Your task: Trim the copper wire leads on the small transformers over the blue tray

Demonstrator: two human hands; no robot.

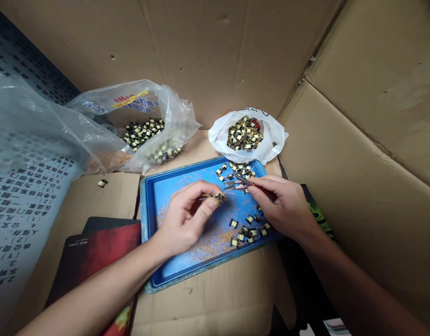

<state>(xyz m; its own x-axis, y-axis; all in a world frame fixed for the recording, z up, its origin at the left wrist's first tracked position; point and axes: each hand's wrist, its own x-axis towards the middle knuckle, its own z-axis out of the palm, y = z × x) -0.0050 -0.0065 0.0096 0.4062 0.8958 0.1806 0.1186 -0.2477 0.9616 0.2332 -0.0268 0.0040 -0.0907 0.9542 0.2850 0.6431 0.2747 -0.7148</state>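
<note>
Over the blue tray point(150, 275), my left hand point(186, 214) pinches a small coil point(219, 197) between thumb and fingertips, with thin wire leads sticking out. To its right, my right hand point(285, 205) is closed around a pair of scissors point(237, 185) with a red handle, its pointed blades spread apart and aimed left toward the coil, not touching it. Loose coils, black with pale yellow wrapping, lie in the tray by the front right point(250, 232) and under the blades at the back point(222, 171). Copper-coloured wire clippings point(211, 245) are scattered over the tray floor.
Behind the tray stand a clear plastic bag point(179, 121) of coils on the left and a white bag point(218, 135) of coils on the right. One stray coil point(102, 183) lies on cardboard. Cardboard walls point(200, 56) enclose the back and right. A red-black mat point(95, 252) lies left.
</note>
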